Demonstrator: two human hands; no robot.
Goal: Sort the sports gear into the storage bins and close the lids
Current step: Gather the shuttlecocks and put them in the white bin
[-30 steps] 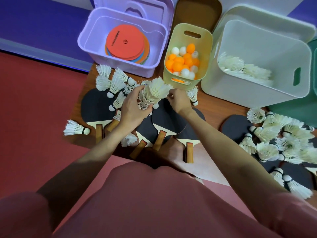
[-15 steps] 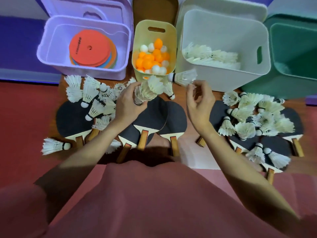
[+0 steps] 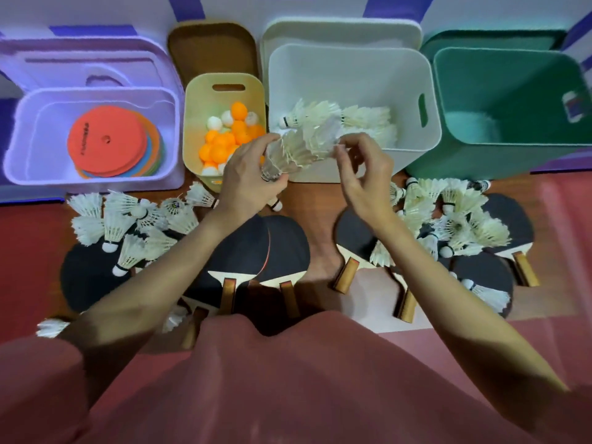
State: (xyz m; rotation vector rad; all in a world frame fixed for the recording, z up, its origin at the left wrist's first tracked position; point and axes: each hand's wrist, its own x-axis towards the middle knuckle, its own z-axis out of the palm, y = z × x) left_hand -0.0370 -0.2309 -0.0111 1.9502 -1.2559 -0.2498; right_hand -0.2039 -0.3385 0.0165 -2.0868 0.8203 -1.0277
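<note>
My left hand (image 3: 248, 174) grips a nested stack of white shuttlecocks (image 3: 298, 147), held tilted over the front edge of the white bin (image 3: 413, 91). My right hand (image 3: 362, 174) is beside the stack's feathered end, fingers curled and thumb near the feathers; whether it pinches them is unclear. More shuttlecocks (image 3: 365, 118) lie inside the white bin. Loose shuttlecocks (image 3: 128, 225) lie on the left and others (image 3: 455, 219) on the right, over black table-tennis paddles (image 3: 256, 251).
A purple bin (image 3: 96, 184) holds flat coloured discs (image 3: 109, 142). A small yellow bin (image 3: 224, 88) holds orange and white balls (image 3: 224, 139). A green bin (image 3: 512, 91) stands at right. Lids lean behind the bins. My lap fills the foreground.
My left hand has carried the shuttlecock stack up and right to the white bin. A single shuttlecock seen near my right hand earlier is gone from it. The view shifted right.
</note>
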